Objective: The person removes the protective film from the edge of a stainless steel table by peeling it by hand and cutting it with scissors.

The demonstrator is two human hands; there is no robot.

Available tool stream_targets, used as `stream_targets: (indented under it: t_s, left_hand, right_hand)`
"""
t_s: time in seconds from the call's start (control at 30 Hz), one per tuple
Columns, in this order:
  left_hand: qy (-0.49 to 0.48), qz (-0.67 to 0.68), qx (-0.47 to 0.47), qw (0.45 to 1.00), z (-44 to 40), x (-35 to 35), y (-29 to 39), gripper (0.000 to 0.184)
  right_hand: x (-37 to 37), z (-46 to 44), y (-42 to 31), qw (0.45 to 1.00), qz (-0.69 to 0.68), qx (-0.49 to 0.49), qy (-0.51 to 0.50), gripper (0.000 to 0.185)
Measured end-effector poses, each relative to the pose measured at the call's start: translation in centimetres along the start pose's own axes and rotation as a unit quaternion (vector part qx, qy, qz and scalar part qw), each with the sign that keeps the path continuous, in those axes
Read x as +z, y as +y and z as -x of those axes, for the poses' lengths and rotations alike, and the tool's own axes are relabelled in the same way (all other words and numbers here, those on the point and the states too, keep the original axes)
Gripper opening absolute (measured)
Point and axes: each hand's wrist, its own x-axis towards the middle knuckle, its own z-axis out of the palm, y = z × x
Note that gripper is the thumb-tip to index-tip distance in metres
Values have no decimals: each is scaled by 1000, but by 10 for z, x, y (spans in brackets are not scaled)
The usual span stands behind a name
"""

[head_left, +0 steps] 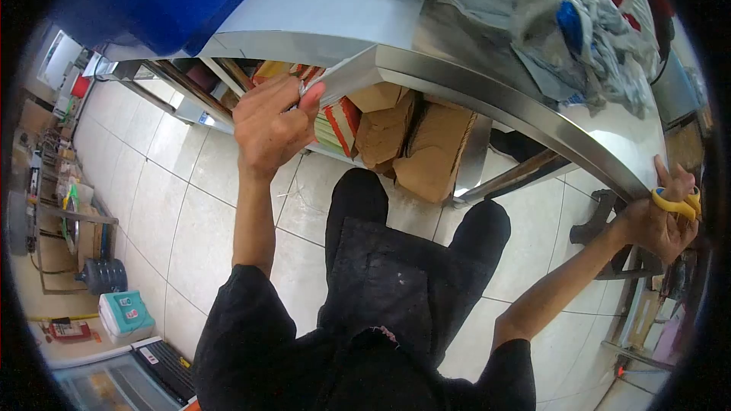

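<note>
My left hand [270, 118] is closed on the end of a strip of whitish plastic film [350, 74] at the front edge of the metal table. The film lifts away from the shiny steel edge [495, 91], which is bare to the right of it. Far to the right, my right hand [661, 217] grips scissors by their yellow handles [680, 203], beside the table's right end. The scissor blades cannot be made out. Crumpled greyish plastic film [525, 15] lies heaped on the tabletop.
Under the table stand brown cardboard boxes [434, 144] and red-and-white packages [339, 125]. A blue object [152, 0] covers the tabletop's left part. A dark stool [598, 221] stands near my right arm. Shelving with assorted goods [68, 205] lines the left side.
</note>
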Motion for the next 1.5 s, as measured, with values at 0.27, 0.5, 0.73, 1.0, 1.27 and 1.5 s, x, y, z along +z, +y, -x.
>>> stream_targets:
  t_s: [0.27,0.5,0.73,1.0,1.27,1.5]
  left_hand:
    - [13,-14,17,1000,7,-20,-15,40]
    - [25,22,67,997,18,-31,-27,39]
    - [35,27,64,997,37,-49,-39,30]
    - [45,40,59,996,54,-65,-49,29]
    - [46,38,46,997,75,-87,-56,30]
    - [50,18,39,998,88,-103,-59,34]
  right_hand:
    - [-4,-6,-1,993,81,-56,-67,36]
    - [4,-2,-15,998,42,20,-34,35]
    - [-9,-12,4,995,52,-44,-74,35]
    - [-20,-14,24,991,52,-89,-86,31]
    - [-33,-23,39,956,62,-214,-191,22]
    - [-36,-28,39,956,84,-189,-206,28]
